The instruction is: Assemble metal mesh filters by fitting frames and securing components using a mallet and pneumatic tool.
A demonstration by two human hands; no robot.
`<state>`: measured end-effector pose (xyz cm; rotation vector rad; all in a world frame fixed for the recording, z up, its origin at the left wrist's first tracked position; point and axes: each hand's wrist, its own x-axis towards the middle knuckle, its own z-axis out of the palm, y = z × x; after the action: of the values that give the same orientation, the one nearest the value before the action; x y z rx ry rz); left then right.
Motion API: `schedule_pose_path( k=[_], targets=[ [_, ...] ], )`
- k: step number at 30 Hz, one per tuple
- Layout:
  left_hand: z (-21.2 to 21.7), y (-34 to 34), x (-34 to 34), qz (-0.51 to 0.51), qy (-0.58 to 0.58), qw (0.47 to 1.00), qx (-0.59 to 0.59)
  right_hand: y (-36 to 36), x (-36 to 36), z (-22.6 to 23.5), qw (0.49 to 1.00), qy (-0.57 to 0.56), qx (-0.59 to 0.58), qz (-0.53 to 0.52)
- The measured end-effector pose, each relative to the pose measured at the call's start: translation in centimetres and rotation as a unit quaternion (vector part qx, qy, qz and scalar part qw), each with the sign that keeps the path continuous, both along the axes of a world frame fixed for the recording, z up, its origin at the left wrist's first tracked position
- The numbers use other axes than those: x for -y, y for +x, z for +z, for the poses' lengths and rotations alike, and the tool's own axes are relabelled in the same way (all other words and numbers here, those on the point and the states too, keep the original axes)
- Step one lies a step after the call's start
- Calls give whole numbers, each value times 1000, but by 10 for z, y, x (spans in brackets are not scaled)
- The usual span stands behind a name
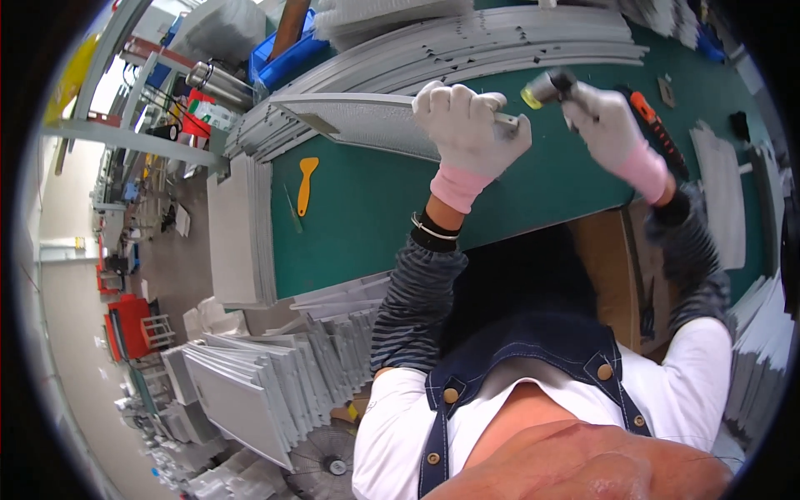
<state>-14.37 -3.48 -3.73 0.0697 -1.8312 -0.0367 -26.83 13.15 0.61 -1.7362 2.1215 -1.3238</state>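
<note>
We look down on a green-topped workbench (375,208) with both gloved hands up at its far side. Our left hand (467,125), in a white knit glove with a pink cuff, is clenched over the right end of a long, flat mesh panel in a grey metal frame (358,125); the fingers curl over its far edge and press it down on the bench. The panel lies across the bench, running away to the left, where its other end nears a stack of similar grey frames (250,133).

Our right hand (604,125), gloved the same way, is wrapped around the handle of a small mallet (546,86) with a yellow face. The mallet head sits just beside the panel's right end, close to the left hand's fingertips; we cannot tell whether it is touching the frame, as the view blurs there.

Behind the hands, long grey metal strips (500,46) lie piled along the back of the bench. An orange utility knife (654,125) rests on the green surface just right of the right hand. A yellow plastic scraper (307,183) lies well apart to the left, near the bench's edge. Below the bench, more grey panels (250,383) stand stacked on the floor.
</note>
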Motion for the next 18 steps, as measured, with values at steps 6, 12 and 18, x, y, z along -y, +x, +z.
schedule_pose_path(
  k=[6, 12, 18],
  targets=[
    [7, 1, -5, -23, 18, 999, 20, -108, -20, -94, 909, 292, -296, -23],
    [9, 7, -5, -10, 15, 999, 27, -84, 118, 198, 909, -405, -36, 95],
    [6, 9, -5, -7, 30, 998, 51, -13, 138, 269, 972, -213, 81, 53]
  ],
)
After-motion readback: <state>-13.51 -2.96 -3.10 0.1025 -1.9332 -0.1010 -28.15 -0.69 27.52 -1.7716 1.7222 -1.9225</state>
